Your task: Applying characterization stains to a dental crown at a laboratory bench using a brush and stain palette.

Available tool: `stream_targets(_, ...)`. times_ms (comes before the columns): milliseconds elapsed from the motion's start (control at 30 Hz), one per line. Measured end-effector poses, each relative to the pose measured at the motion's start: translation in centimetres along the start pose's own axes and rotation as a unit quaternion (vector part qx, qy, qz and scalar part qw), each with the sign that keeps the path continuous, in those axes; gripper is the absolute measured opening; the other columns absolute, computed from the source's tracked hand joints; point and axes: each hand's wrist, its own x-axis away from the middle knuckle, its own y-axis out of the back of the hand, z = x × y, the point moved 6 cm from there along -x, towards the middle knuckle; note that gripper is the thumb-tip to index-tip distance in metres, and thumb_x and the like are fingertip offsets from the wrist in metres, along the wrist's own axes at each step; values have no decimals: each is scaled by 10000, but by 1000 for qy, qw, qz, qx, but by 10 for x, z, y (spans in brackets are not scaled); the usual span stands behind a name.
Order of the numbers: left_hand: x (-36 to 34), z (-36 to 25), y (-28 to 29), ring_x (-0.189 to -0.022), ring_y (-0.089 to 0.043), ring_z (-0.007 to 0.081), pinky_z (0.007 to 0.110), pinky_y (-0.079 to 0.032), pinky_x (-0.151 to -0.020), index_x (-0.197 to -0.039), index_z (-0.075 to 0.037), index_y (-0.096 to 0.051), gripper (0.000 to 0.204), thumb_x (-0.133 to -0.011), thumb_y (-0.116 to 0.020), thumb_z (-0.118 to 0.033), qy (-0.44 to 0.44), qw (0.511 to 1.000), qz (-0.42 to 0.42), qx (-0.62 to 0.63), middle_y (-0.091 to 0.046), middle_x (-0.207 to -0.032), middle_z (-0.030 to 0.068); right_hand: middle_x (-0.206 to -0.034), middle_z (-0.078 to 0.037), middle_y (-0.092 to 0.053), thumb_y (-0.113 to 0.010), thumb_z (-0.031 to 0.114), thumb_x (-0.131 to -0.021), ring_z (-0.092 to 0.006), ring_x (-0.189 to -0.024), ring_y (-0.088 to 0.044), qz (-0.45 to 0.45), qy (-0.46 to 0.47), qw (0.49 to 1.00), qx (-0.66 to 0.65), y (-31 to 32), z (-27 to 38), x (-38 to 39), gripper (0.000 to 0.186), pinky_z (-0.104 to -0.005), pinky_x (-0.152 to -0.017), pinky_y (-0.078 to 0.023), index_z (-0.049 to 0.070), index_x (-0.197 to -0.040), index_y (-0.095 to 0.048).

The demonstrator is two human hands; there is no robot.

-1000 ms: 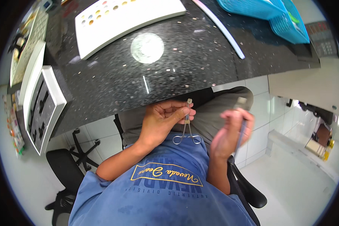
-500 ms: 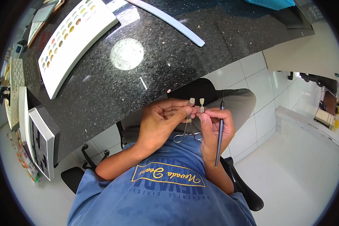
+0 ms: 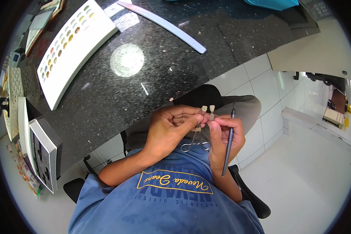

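My left hand (image 3: 163, 130) is closed on slim ring-handled forceps (image 3: 199, 129), whose two metal finger loops hang below toward my shirt. At their upper tip sits a small cream tooth crown (image 3: 204, 108). Between thumb and fingertips, my right hand (image 3: 224, 134) pinches a tooth shade tab (image 3: 212, 108) by its narrow stem, with the tooth-shaped end up. The crown and the tab stand side by side, a small gap apart. A dark, thin-tipped pen-like tool (image 3: 229, 144) also lies across my right fingers, pointing up. My fingers hide part of the forceps.
Beyond my hands runs a dark speckled counter (image 3: 97, 103). On it are a white palette (image 3: 72, 64) with rows of coloured wells, a long pale blue strip (image 3: 167, 27) and a turquoise tray (image 3: 271, 3). A black-and-white box (image 3: 41, 152) stands at the left edge.
The crown and the shade tab have come slightly closer together, and the tab has tilted a little. Both hands keep their holds. The counter has shifted slightly in view.
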Motion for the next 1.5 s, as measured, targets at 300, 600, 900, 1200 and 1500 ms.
stream_targets(300,51,-26,6,-888,-636,181,261,-521,-778,-987,61,-607,159,-852,-580,-17,-6,998,46,34,-645,-948,148,-722,-147,-572,-636,-50,-735,-197,-627,-582,111,263,933,218,-51,113,-34,149,-250,-576,-460,-1,-856,-565)
stream_targets(600,115,-60,57,-892,-641,229,282,-534,-787,-973,86,-612,163,-815,-591,56,-121,987,-95,50,-634,-962,198,-667,-95,-592,-697,-8,-685,-165,-570,-558,407,301,800,321,-165,102,-59,151,-261,-499,-438,-5,-819,-626)
stream_targets(900,160,-69,98,-852,-651,263,331,-540,-772,-945,88,-616,139,-826,-589,21,-205,943,-248,89,-644,-875,229,-914,-94,-506,-524,367,-882,-94,-675,-482,359,210,890,190,-222,131,-102,552,-165,-508,-378,-71,-1202,-424)
stream_targets(1200,171,-65,103,-917,-633,249,328,-523,-836,-981,90,-603,165,-821,-563,77,-162,941,-278,107,-637,-933,230,-831,-91,-574,-524,155,-860,-93,-692,-523,521,164,812,203,-292,109,-121,246,-209,-638,-414,-60,-975,-561)
stream_targets(1500,178,-58,104,-788,-663,286,361,-563,-712,-828,66,-638,91,-827,-609,-21,-95,930,-345,82,-655,-784,215,-684,-85,-543,-574,142,-779,-212,-826,-632,562,124,796,187,-312,86,-123,162,-189,-585,-461,-2,-724,-525)
